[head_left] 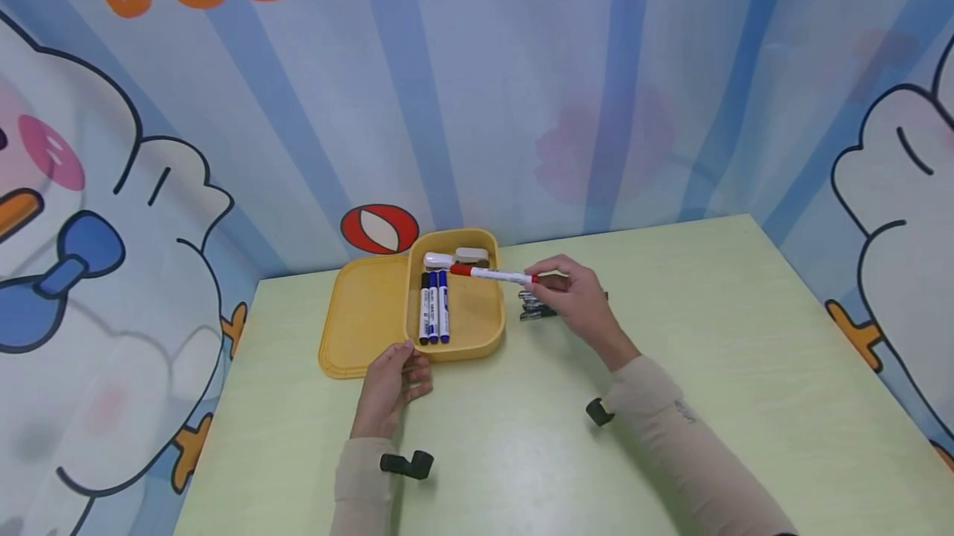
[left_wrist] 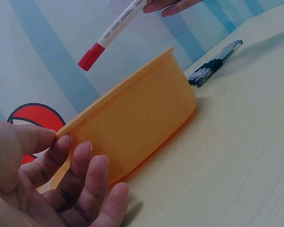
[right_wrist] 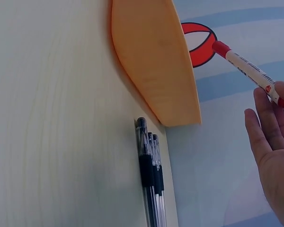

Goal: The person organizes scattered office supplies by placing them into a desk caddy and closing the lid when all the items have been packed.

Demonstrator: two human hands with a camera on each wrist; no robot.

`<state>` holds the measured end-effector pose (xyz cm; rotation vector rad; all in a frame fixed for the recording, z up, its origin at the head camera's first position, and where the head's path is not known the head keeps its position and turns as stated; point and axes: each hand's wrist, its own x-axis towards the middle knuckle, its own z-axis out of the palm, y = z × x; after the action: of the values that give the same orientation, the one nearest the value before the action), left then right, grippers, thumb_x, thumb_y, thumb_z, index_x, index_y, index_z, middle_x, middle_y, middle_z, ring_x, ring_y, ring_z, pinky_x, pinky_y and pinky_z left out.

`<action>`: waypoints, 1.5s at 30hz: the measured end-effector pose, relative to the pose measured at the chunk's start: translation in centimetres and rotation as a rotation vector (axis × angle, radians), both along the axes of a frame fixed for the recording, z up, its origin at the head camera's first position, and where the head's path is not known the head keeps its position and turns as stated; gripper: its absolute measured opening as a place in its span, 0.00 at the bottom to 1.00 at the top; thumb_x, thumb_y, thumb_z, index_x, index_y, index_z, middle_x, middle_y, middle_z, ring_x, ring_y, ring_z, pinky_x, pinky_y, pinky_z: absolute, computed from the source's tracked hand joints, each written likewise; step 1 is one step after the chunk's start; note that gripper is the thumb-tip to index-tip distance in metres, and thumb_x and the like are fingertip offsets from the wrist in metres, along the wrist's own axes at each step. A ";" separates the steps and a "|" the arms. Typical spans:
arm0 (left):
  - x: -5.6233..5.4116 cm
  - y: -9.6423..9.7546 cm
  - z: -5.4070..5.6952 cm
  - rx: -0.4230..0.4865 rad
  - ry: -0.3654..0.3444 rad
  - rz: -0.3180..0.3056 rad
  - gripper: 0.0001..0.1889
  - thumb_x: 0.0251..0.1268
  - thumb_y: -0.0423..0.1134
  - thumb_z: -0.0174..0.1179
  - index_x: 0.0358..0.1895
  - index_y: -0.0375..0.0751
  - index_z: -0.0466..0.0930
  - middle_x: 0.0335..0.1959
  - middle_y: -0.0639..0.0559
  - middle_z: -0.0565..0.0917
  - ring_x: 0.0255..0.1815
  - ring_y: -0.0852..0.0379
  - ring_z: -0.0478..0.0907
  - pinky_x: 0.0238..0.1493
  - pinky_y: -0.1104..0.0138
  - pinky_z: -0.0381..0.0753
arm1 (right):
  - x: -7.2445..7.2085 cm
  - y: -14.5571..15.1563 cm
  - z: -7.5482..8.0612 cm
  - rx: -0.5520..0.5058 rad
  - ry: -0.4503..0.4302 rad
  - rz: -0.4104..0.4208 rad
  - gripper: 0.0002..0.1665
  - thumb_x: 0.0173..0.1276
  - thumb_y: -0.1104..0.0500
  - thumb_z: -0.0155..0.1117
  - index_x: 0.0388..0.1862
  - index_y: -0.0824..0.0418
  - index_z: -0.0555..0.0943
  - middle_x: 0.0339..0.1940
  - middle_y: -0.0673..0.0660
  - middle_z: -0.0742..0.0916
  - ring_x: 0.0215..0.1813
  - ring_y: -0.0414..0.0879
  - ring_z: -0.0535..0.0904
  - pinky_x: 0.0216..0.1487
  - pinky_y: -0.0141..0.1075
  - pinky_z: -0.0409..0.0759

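A red-capped white marker [head_left: 495,274] is pinched at its rear end by my right hand [head_left: 572,296], its cap reaching over the yellow box [head_left: 484,344]. Thumb and index finger of my left hand [head_left: 389,383] pinch the box's rim at the near left corner; the other fingers curl loosely beside its wall in the left wrist view. Inside the box, one black marker [head_left: 424,312] and two blue markers [head_left: 438,308] lie side by side along the left wall. Two white pieces [head_left: 471,255] lie along the box's far wall.
Left of the box lies its yellow lid [head_left: 358,321], flat on the pale table [head_left: 507,445]. Several clear-barrelled black pens [right_wrist: 149,172] lie just right of the box, below my right hand. A printed cloth backdrop [head_left: 514,89] rises behind the table.
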<state>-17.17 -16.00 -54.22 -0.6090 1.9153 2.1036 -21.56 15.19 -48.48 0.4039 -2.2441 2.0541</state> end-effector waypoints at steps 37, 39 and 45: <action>0.0 -0.2 0.0 0.025 0.002 0.005 0.14 0.80 0.48 0.52 0.44 0.40 0.79 0.39 0.48 0.85 0.36 0.55 0.81 0.40 0.59 0.86 | -2.2 -8.1 -0.2 0.691 0.204 -0.148 0.12 0.66 0.65 0.72 0.48 0.59 0.86 0.44 0.51 0.80 0.49 0.44 0.82 0.52 0.35 0.85; 0.0 -0.2 0.0 0.028 0.007 0.005 0.14 0.80 0.48 0.52 0.43 0.40 0.79 0.39 0.48 0.85 0.35 0.55 0.81 0.40 0.59 0.86 | -2.4 -8.4 -0.3 0.711 0.199 -0.137 0.12 0.66 0.65 0.72 0.48 0.59 0.85 0.45 0.51 0.80 0.49 0.44 0.82 0.52 0.35 0.84; 0.1 -0.2 0.1 0.035 0.011 0.002 0.15 0.80 0.49 0.53 0.43 0.40 0.79 0.39 0.47 0.85 0.35 0.54 0.81 0.40 0.58 0.86 | -2.6 -9.4 -0.4 0.744 0.180 -0.058 0.12 0.66 0.64 0.73 0.47 0.60 0.85 0.47 0.52 0.81 0.50 0.45 0.82 0.53 0.35 0.84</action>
<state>-17.03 -16.16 -54.16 -0.5932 1.8809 2.1410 -24.13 5.80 -48.92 0.5223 -2.7721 1.0311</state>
